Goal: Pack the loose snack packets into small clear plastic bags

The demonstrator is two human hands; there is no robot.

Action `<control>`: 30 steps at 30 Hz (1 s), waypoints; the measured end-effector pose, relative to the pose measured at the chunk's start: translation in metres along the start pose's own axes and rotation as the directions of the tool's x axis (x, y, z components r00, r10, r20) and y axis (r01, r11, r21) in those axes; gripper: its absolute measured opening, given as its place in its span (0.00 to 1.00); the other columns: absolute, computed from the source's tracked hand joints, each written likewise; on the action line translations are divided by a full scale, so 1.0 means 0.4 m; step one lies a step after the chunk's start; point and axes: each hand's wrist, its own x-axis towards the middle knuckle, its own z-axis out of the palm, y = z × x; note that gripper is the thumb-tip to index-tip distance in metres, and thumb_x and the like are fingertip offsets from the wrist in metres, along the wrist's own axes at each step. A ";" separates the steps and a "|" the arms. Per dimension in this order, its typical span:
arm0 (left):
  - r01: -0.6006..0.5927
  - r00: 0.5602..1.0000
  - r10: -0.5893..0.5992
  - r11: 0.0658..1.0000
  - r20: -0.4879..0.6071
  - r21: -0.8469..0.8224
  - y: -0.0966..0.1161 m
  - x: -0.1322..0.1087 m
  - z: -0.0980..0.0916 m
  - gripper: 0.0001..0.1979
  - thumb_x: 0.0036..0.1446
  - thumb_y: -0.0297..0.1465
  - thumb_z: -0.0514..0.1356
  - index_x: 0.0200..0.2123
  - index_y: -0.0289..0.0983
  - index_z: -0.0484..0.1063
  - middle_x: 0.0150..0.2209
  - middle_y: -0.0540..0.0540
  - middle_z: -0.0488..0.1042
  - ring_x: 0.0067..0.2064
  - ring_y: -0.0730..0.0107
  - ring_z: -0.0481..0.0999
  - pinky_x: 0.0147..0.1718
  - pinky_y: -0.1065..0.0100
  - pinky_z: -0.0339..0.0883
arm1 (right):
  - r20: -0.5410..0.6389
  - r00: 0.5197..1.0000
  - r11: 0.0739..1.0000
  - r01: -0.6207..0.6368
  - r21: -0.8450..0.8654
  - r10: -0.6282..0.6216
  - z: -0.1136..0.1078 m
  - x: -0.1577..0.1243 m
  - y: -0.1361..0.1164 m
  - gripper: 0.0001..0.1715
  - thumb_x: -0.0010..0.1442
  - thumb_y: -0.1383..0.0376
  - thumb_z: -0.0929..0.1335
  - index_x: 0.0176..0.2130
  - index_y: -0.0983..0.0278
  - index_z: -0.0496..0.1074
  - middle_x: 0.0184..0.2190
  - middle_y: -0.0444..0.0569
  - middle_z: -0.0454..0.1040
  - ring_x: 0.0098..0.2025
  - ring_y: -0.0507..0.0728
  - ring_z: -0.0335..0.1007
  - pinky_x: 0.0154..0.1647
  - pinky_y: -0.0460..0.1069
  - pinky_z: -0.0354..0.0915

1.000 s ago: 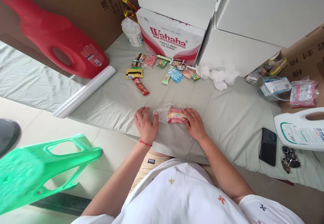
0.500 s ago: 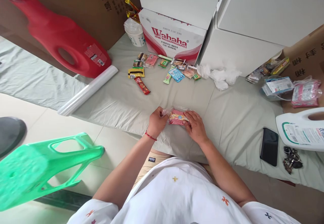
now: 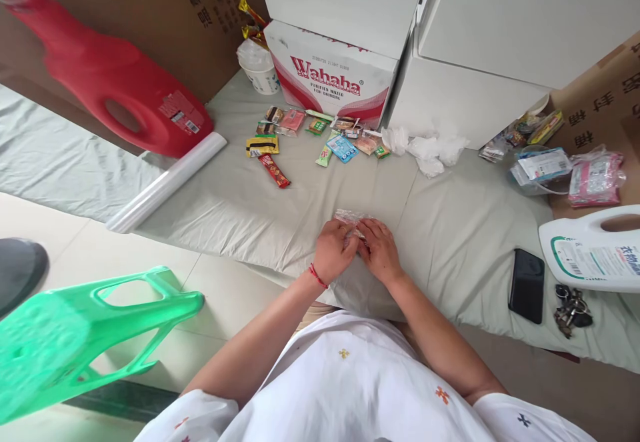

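A pink snack packet in clear plastic film [image 3: 351, 216] lies at the front of the cloth-covered surface, mostly hidden under both hands. My left hand [image 3: 334, 252] is closed over its left and middle part, fingers bent into the film. From the other side my right hand [image 3: 381, 250] grips the packet, its fingertips almost meeting those of the left. Farther back lie a red snack bar [image 3: 275, 171], a yellow packet [image 3: 262, 145], a blue packet [image 3: 343, 149] and several other small wrapped snacks.
A roll of clear film [image 3: 167, 182] and a red jug [image 3: 125, 89] are at left. Crumpled plastic [image 3: 433, 152] lies before the white boxes. A phone [image 3: 527, 285], keys [image 3: 573, 312] and a white bottle [image 3: 595, 249] sit at right; a green stool [image 3: 85, 342] stands below left.
My left hand has moved right, from the film's left end onto the packet beside my right hand. It now covers most of the pink wrapper. The view has shifted slightly.
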 end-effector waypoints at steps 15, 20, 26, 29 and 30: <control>-0.213 0.967 0.174 0.953 0.184 0.215 -0.094 0.025 -0.010 0.19 0.69 0.42 0.58 0.60 0.51 0.77 0.60 0.47 0.79 0.66 0.47 0.67 0.68 0.38 0.50 | -0.003 1.000 1.000 -0.017 0.015 0.017 0.006 -0.003 0.014 0.31 0.74 0.58 0.61 0.71 0.64 0.61 0.64 0.59 0.72 0.67 0.66 0.64 0.70 0.66 0.60; -0.320 0.903 0.234 0.926 0.362 0.199 -0.127 0.060 -0.024 0.26 0.69 0.46 0.58 0.68 0.52 0.67 0.67 0.46 0.72 0.75 0.47 0.56 0.71 0.32 0.33 | 0.019 0.999 0.998 0.034 0.043 -0.035 -0.009 -0.002 0.028 0.34 0.74 0.57 0.62 0.72 0.66 0.59 0.66 0.61 0.70 0.68 0.66 0.64 0.71 0.67 0.60; -0.333 0.901 0.231 0.910 0.366 0.247 -0.138 0.076 -0.021 0.31 0.65 0.51 0.61 0.68 0.51 0.68 0.67 0.42 0.71 0.76 0.41 0.50 0.71 0.29 0.34 | 0.091 0.987 0.991 0.131 -0.015 -0.129 -0.054 0.005 0.013 0.28 0.74 0.61 0.62 0.69 0.59 0.65 0.70 0.54 0.66 0.73 0.64 0.57 0.75 0.69 0.50; -0.315 0.917 0.224 0.914 0.330 0.255 -0.135 0.075 -0.020 0.29 0.63 0.50 0.64 0.64 0.50 0.73 0.67 0.42 0.70 0.74 0.40 0.53 0.71 0.31 0.38 | 0.181 0.965 0.977 0.206 -0.064 -0.191 -0.053 0.000 0.007 0.27 0.76 0.59 0.60 0.70 0.56 0.64 0.72 0.50 0.63 0.75 0.62 0.55 0.76 0.69 0.45; -0.312 0.921 0.227 0.917 0.317 0.250 -0.134 0.075 -0.020 0.29 0.62 0.50 0.65 0.63 0.50 0.74 0.65 0.41 0.71 0.72 0.40 0.56 0.71 0.34 0.41 | 0.192 0.963 0.976 0.206 -0.073 -0.189 -0.048 -0.002 0.008 0.27 0.76 0.59 0.59 0.71 0.55 0.63 0.72 0.50 0.63 0.74 0.62 0.55 0.76 0.68 0.46</control>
